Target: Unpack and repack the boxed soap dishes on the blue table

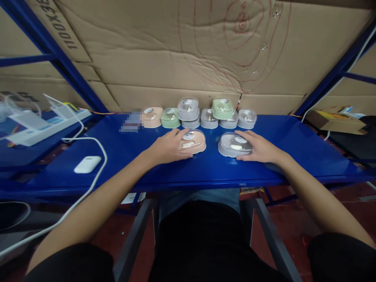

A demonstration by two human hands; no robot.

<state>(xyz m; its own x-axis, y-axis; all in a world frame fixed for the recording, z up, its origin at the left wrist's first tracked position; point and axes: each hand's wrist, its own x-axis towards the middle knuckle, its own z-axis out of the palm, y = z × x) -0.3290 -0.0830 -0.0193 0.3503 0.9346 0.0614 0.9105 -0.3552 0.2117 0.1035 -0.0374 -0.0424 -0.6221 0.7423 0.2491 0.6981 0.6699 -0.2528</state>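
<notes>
Peach-coloured oval plastic case with a clear lid point(193, 141) lies on the glossy blue metal counter point(293, 149), just right of the left hand point(167, 148), whose fingers drape over the case's left end and near edge in a loose grasp rather than a clench. A short way to the right, apart from it, sits a grey oval plastic case with a clear lid point(234, 145); the right hand point(260, 149) lies flat against its right end, fingers spread over that edge, grasping it lightly. Both cases have their long axes running left to right across the counter, so each hand meets its case end-on from the outer side, and each case is nearest its own hand. Well to the left rests a white rounded charging case point(87, 164) beside a white cable point(100, 156). Farther back, against the brown cardboard wall point(188, 58), stands a row of similar peach, green and grey lidded cases point(199, 113), some stacked two high.
</notes>
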